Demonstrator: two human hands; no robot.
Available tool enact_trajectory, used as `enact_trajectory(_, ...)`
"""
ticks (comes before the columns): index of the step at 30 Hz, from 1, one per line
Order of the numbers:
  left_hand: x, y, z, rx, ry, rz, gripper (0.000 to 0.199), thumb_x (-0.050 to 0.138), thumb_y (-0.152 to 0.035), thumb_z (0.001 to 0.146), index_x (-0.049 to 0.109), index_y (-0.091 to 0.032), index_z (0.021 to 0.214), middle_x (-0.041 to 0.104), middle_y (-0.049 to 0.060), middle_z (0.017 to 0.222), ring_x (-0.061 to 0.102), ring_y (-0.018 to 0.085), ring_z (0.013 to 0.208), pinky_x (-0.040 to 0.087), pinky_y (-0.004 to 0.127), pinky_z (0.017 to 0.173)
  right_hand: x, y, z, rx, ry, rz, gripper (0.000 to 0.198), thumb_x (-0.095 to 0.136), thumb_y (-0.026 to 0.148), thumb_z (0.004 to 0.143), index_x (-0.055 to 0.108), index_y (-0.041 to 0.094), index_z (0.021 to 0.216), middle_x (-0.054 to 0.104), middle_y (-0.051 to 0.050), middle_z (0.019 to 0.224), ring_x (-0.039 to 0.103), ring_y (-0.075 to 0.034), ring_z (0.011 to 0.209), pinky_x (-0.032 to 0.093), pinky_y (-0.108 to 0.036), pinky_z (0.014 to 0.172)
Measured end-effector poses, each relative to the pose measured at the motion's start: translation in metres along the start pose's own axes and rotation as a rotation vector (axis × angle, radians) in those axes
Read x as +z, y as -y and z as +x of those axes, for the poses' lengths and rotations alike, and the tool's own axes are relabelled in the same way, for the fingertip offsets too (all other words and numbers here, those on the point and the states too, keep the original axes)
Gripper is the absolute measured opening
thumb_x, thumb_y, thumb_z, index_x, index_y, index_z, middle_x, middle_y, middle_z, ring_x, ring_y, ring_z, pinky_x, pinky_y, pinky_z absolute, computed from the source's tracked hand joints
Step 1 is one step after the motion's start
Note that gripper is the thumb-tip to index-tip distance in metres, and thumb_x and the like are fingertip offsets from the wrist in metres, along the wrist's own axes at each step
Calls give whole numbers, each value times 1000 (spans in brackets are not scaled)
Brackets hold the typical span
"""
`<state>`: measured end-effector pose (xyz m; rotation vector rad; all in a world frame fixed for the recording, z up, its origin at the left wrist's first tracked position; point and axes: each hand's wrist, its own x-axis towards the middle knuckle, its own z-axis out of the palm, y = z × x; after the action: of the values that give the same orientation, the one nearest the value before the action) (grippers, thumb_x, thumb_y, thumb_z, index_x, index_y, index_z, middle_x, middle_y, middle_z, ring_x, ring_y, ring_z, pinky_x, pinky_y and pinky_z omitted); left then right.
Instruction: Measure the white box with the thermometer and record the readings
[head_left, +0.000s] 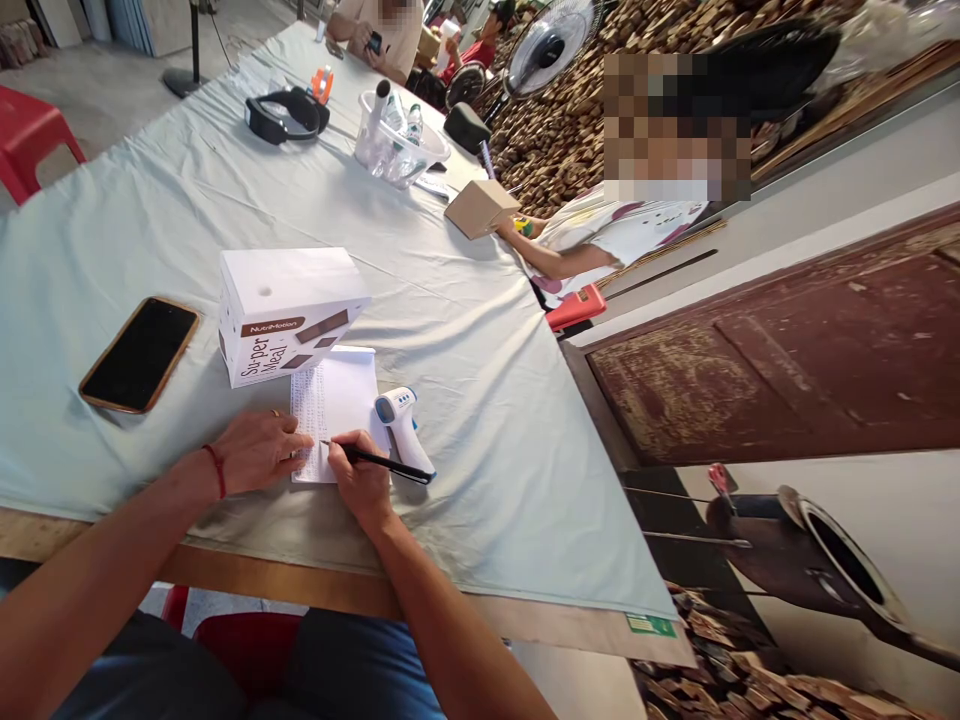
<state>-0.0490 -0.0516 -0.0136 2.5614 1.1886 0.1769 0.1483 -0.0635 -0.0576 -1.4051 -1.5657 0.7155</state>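
My right hand (361,482) is closed around a black pen (390,463), its tip at the paper. Under both hands lies a white notepad (351,400) with rows of small handwriting down its left side. My left hand (262,452), a red cord at its wrist, rests flat with fingers stretched onto the pad's left edge. Just right of the pad is a white and blue infrared thermometer (405,425). A white NutriMotion box (292,300) stands at the pad's top edge, hiding part of it. Left of the box lies a smartphone (140,355) with a dark screen.
A pale cloth covers the table (480,510). Farther back are a black headset (286,113), an orange tape dispenser (321,85) and a clear basket (427,150) holding bottles. A person at the right holds a cardboard box (481,208). A fan (551,50) stands behind.
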Motion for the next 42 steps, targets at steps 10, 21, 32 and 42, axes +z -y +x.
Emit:
enact_trajectory(10, 2, 2, 0, -1, -6, -28, 26, 51, -32, 95, 71, -25, 109, 66, 5, 89, 61, 21, 83, 42, 31, 66, -1, 0, 0, 0, -22, 5, 12, 56, 32, 74, 60, 22, 68, 59, 3, 58, 52, -14, 55, 45, -27, 55)
enact_trajectory(21, 2, 2, 1, 0, 1, -21, 26, 52, -33, 95, 71, -24, 110, 66, 4, 90, 61, 21, 83, 43, 31, 68, 0, -1, -1, -17, -27, -6, 12, 55, 31, 75, 59, 23, 68, 59, 3, 57, 51, -14, 53, 44, -27, 54)
enact_trajectory(32, -1, 0, 2, -21, 37, -38, 25, 53, -32, 95, 71, -25, 111, 66, 5, 91, 62, 22, 84, 43, 32, 68, 0, -2, -1, -6, -45, -8, 11, 55, 31, 75, 58, 23, 69, 58, 3, 59, 51, -14, 55, 45, -28, 56)
enact_trajectory(42, 1, 1, 1, -14, 9, -40, 24, 54, -34, 94, 71, -25, 109, 67, 5, 93, 62, 22, 84, 43, 31, 68, -3, -2, -3, 23, -77, 3, 11, 55, 32, 75, 57, 23, 69, 59, 2, 61, 53, -15, 58, 46, -29, 60)
